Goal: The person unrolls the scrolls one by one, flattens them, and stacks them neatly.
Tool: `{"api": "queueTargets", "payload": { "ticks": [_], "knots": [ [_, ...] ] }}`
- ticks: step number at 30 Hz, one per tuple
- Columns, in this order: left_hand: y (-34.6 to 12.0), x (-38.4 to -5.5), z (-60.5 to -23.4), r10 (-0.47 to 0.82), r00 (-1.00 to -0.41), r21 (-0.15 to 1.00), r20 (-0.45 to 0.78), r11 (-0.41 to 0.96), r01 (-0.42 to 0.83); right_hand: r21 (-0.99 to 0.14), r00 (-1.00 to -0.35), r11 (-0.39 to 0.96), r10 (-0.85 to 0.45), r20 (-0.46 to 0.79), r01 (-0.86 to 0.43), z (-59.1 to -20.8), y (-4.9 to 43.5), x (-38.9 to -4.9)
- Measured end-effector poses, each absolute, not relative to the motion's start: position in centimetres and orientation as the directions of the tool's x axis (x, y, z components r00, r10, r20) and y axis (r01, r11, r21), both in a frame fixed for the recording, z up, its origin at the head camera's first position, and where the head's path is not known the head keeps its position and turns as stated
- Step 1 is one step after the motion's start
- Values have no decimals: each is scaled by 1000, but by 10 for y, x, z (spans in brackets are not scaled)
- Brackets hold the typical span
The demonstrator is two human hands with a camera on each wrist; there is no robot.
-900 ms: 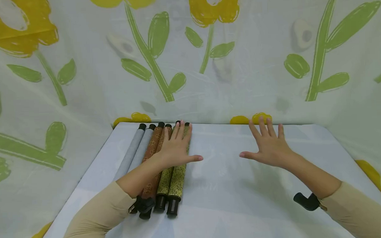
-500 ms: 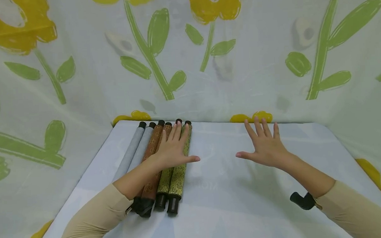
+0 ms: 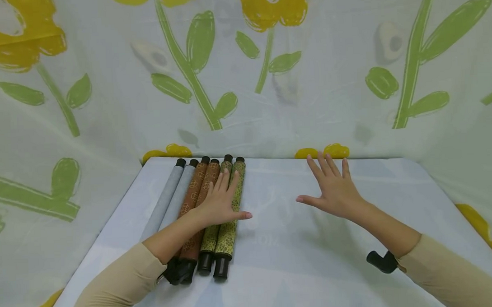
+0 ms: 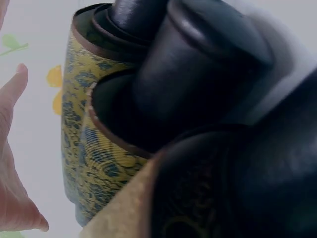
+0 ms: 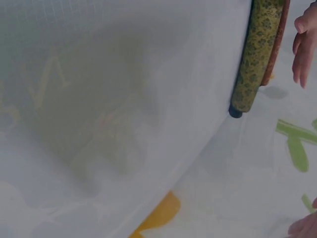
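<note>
Right hand (image 3: pixel 337 191) shifted nearer scrolls (image 3: pixel 194 191), well apart, left hand (image 3: pixel 218 205) over them

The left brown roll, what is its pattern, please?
The roll has pale flower outlines, shown best in the head view.

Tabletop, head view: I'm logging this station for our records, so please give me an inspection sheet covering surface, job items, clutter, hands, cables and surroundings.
Surface: pale table, with the rolls lying on its left part.
Job items: six rolls side by side: two grey rolls, two brown rolls, two yellow-green patterned rolls.
Clutter: nothing seen.
Hands: left hand over the rolls, fingers spread, contact cannot be told; right hand over the table's right part, fingers spread, holding nothing.
Cables: nothing seen.
Surroundings: pale sheet printed with yellow flowers and green leaves.
</note>
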State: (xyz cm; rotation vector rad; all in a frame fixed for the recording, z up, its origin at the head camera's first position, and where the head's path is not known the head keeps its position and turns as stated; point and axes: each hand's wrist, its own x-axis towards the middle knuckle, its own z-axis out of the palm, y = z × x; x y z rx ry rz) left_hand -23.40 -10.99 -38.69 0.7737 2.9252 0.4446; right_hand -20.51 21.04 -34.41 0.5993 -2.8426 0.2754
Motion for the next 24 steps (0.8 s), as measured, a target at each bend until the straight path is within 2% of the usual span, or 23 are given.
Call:
{"api": "queueTargets", "payload": {
  "ticks": [7, 14, 24],
  "knots": [
    [-111, -235, -393, 477, -878, 361, -24, 824, 438, -139, -883, 893, -381, 273, -429, -348, 202, -205],
    [-112, -235, -395, 415, -905, 417, -88, 841, 345, -126, -877, 889, -396, 272, -440, -353, 193, -208],
    [-116, -241, -401, 344, -930, 363, -126, 889, 279, -142, -864, 871, -421, 275, -470, -354, 175, -212]
  ]
}}
